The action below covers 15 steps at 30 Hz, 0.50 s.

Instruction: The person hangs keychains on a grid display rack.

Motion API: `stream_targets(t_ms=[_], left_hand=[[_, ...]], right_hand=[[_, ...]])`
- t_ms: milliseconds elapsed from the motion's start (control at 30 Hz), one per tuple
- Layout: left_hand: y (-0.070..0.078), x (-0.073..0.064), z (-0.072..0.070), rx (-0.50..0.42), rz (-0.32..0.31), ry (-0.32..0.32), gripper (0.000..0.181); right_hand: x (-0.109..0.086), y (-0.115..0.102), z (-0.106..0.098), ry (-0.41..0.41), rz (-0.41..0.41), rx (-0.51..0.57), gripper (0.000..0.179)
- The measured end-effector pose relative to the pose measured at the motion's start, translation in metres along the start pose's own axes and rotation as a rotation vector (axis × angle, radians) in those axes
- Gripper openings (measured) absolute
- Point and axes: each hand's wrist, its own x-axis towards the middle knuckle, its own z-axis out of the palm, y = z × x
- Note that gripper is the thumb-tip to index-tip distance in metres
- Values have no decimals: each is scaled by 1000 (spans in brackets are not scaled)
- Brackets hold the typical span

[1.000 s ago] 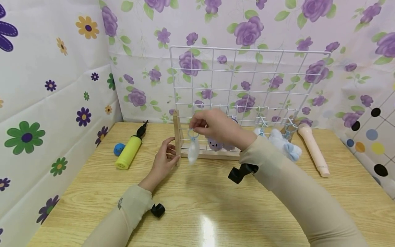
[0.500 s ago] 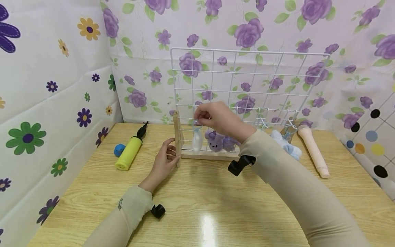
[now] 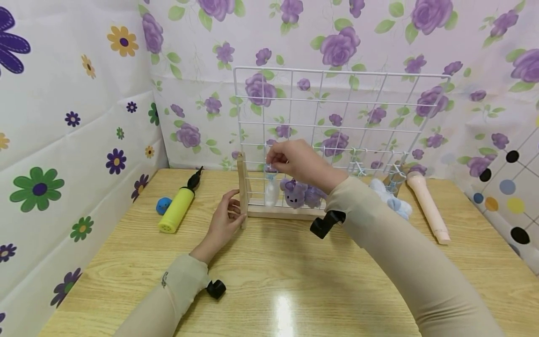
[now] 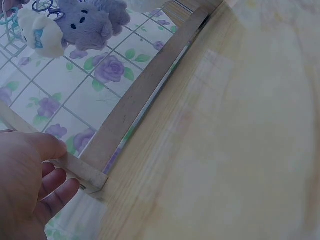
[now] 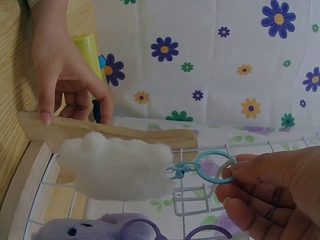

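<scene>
Thumb and fingers of my right hand point(image 3: 296, 159) pinch the light-blue ring point(image 5: 198, 170) of a white plush keychain point(image 5: 117, 167). The plush hangs below by a small blue clasp, in front of the white wire grid point(image 3: 337, 72). In the right wrist view, a white hook end appears within the ring by the fingertips; whether it bears the ring I cannot tell. My left hand point(image 3: 221, 215) holds the wooden side post point(image 3: 242, 187) of the rack at its lower left, thumb on the front side. Purple plush keychains point(image 3: 294, 194) hang just right of the white one.
Light-blue plush keychains point(image 3: 389, 199) hang at the grid's right end, partly behind the right sleeve. A pale pink tube-shaped object point(image 3: 427, 206) lies to the right. On the left lie a yellow-green hand pump point(image 3: 177, 209) and a small blue ball-like object point(image 3: 163, 205).
My right hand has shifted slightly right and closer to the grid, bringing the white plush keychain beside the purple ones. The left hand has stayed on the wooden post.
</scene>
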Motion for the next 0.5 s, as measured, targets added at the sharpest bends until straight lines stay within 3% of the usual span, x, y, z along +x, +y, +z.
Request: stream_targets(t_ms=[167,400,500], left_hand=[[5,-1,0,-6,-5,4,66],[1,-1,1,-9,-5,12,66],[10,-3,0,0,-26,8,66]], right_hand=[[2,1,2,-6,-2,-22,12],[2,1,4,-1,-4,-37,13],[3,3,5,-3,-9,-45,13]])
